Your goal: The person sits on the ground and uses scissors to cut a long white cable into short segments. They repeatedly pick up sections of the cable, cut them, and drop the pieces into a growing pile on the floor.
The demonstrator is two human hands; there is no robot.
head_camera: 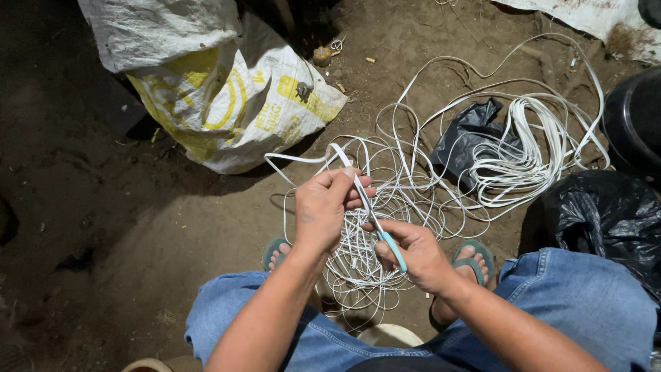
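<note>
Seated low over the dirt floor [103,227], knees in blue jeans [571,303] at five and seven o'clock, flip-flopped feet planted beneath. Left hand [323,207] closed in a pinch on a flat white cable [342,156], holding it taut just above centre. Right hand [416,255] wrapped shut around the teal handle of a small cutter [385,238], blade laid along the strand right beside the left fingers [354,186]. Looked like stripping or slitting in progress, midway on one strand; next move, by judgement, called for a steady pull along the cable with the pinch kept firm and fingertips clear of the edge. Loose white wire tangle [385,200] spread on the floor under both hands; a neater coil [530,148] lay at two o'clock, partly over a crumpled black plastic bag [468,134]. Woven white and yellow sack [234,103] slumped at eleven o'clock, bulging, contents hidden. Another black bag [599,213] at three o'clock, knotted up, contents not visible. Dark round bin [637,117] cut off at the right edge, inside not to be made out. Pale rim of a stool or bucket [389,335] peeking at six o'clock.
</note>
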